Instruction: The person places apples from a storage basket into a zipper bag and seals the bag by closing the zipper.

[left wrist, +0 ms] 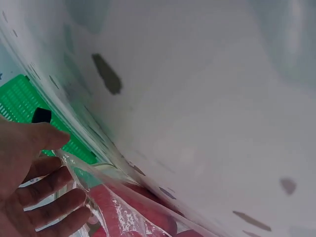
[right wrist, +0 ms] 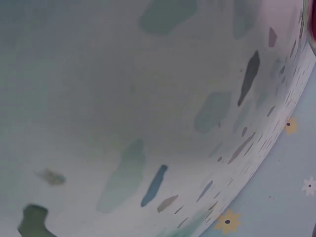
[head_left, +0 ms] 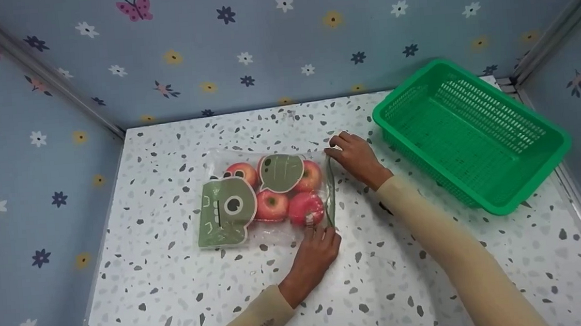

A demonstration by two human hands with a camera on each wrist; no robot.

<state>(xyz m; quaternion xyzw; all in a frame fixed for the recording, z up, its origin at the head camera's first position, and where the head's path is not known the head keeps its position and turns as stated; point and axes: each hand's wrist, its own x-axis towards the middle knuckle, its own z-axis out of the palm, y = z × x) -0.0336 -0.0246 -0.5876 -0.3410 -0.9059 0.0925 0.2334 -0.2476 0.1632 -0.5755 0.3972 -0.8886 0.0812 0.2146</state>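
A clear plastic bag (head_left: 232,240) printed with a green cartoon dinosaur lies flat on the table. Several red apples (head_left: 272,206) show through it. At the near right corner, the left hand (head_left: 311,257) pinches the bag's edge; in the left wrist view its thumb and fingers (left wrist: 57,177) meet the clear film beside the apples. The right hand (head_left: 357,158) pinches the far right corner, so the bag's right edge runs between both hands. Only the tabletop, the wall and a sliver of red at the edge show in the right wrist view; the hand is out of it.
A green plastic basket (head_left: 425,165) with mesh sides stands at the right, beyond the right forearm, with nothing seen inside. The speckled white table (head_left: 176,296) meets flower-patterned wall panels (head_left: 270,40) at the back and both sides.
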